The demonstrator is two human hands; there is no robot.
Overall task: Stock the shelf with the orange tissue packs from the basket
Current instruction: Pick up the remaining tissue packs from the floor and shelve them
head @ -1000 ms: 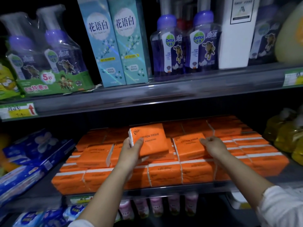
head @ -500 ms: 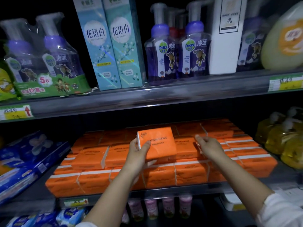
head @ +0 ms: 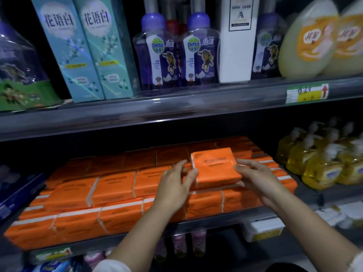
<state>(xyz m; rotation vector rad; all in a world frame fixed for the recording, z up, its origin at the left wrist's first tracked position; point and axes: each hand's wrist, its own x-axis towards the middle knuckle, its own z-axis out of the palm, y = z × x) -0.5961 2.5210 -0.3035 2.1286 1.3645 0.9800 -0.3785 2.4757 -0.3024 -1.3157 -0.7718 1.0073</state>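
Observation:
One orange tissue pack (head: 214,166) lies tilted on top of the stacked orange tissue packs (head: 110,190) that fill the middle shelf (head: 222,219). My left hand (head: 173,186) grips its left end, thumb on the white side edge. On the pack's right end sits my right hand (head: 255,179), with its fingers curled round that end. The held pack sits in the right half of the stack, above the front rows. The basket is out of view.
Yellow pump bottles (head: 322,160) stand right of the orange packs and blue tissue packs (head: 17,193) lie to the left. The upper shelf (head: 176,108) carries teal boxes (head: 78,50), Dettol bottles (head: 198,50) and a white box (head: 238,40). Pink bottles (head: 179,245) stand below.
My left hand carried the orange pack rightward and down onto the stack. My right hand left the packs it rested on and closed on the pack's right end.

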